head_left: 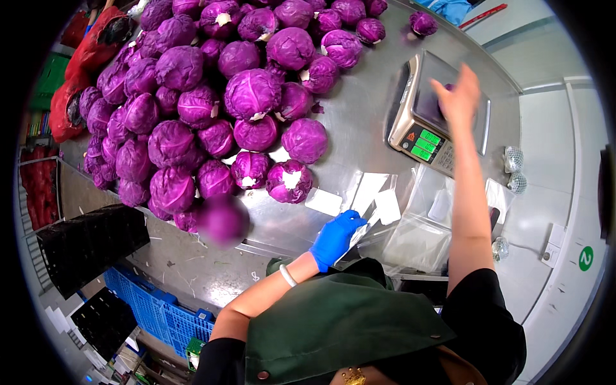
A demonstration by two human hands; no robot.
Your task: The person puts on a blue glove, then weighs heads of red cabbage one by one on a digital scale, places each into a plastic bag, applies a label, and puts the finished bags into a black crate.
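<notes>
My left hand (337,239), in a blue glove, is closed by the table's near edge on what looks like a thin clear plastic bag (360,237). White cards or labels (387,206) lie just beyond it. My bare right hand (459,97) reaches over the plate of a digital scale (423,131), slightly blurred, thumb and fingers apart. Beneath it shows a little of a purple cabbage (442,106), mostly hidden by the hand. Lit green displays (425,145) mark the scale's front.
Purple cabbages (253,94) are heaped over the left of the steel table (359,128). One blurred cabbage (222,220) is at its near edge. Clear plastic bags (417,244) lie near my right forearm. Black crates (93,247) and a blue pallet (157,308) stand at lower left.
</notes>
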